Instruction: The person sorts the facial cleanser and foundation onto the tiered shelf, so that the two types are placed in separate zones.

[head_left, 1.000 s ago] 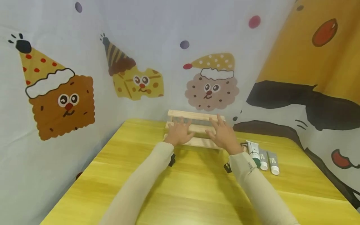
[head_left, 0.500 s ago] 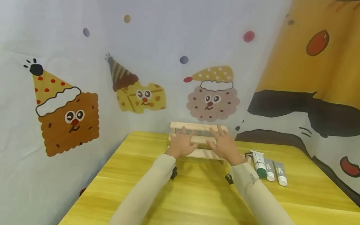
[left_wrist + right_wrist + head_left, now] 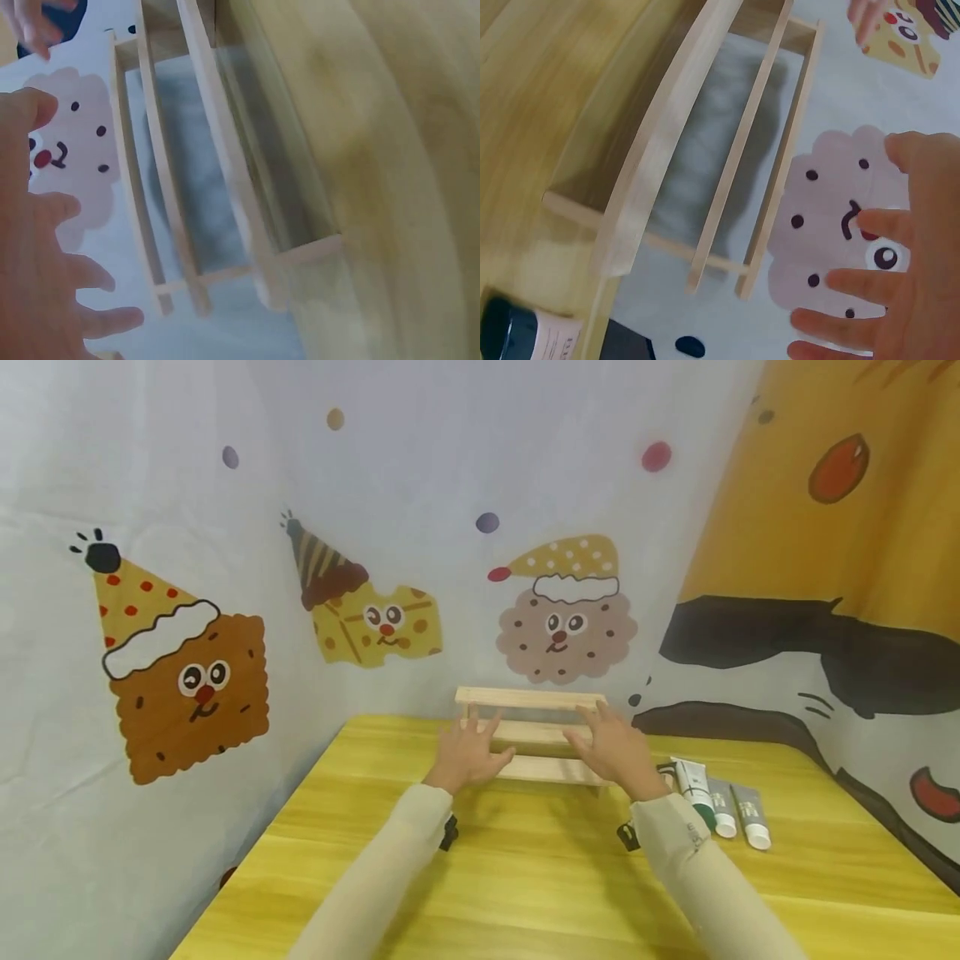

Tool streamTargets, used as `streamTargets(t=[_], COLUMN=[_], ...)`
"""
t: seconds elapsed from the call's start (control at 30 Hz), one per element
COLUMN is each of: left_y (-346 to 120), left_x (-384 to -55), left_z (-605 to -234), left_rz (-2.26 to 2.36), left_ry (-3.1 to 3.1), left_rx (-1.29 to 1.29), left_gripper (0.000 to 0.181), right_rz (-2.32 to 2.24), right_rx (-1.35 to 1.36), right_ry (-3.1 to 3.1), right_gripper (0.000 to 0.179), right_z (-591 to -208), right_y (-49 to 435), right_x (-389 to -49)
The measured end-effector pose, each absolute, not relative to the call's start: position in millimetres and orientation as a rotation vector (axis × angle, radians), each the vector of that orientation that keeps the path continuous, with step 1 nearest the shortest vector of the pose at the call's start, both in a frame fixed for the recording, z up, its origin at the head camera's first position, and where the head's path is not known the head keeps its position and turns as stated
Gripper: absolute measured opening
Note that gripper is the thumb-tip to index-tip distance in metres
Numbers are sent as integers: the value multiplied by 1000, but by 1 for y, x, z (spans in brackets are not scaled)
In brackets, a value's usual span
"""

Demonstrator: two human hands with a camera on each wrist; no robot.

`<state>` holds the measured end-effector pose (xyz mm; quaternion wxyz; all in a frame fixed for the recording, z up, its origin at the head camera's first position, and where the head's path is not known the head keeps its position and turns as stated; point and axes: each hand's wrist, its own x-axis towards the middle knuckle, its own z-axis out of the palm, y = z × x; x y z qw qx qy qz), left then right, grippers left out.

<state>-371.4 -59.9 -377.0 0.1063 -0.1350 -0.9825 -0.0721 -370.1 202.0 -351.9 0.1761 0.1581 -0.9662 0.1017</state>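
A pale wooden slatted rack (image 3: 536,732) stands at the back of the table, its slats stepped one above another. My left hand (image 3: 467,753) hovers before its left part with fingers spread and nothing held. Before the right part is my right hand (image 3: 613,750), fingers also spread and holding nothing. In the left wrist view, the left hand (image 3: 30,247) appears beside the rack (image 3: 225,135), apart from it in the picture. The right wrist view has the right hand (image 3: 930,247) beside the rack (image 3: 664,127). Contact cannot be judged from the head view.
Right of the rack lie a white tube with a green cap (image 3: 693,785) and two grey tubes, a nearer one (image 3: 722,806) and an outer one (image 3: 752,814). A small item (image 3: 666,774) is partly hidden by my right wrist. A cartoon-printed cloth (image 3: 405,485) hangs behind the yellow wood-grain table (image 3: 525,877).
My hands have moved apart, the left one leftward and the right one rightward. The head view has shifted, so the rack and table sit lower than a second ago. The rack stays put.
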Motion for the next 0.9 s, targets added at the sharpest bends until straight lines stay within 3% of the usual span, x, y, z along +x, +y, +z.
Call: streamTargets(t=[0.23, 0.5, 0.9], left_y=[-77, -96, -100], left_x=[-373, -369, -372], left_z=[-391, -399, -421], left_rz=[-342, -593, -864], left_ry=[-2925, -2929, -2952], left_rx=[-319, -221, -175], left_gripper=[74, 65, 61], right_rz=[290, 389, 562], right_rx=[372, 291, 248], right_ry=[-2831, -2930, -3000], right_gripper=[67, 91, 85], right_z=[-352, -354, -366], right_y=[228, 262, 305], right_x=[-367, -366, -364])
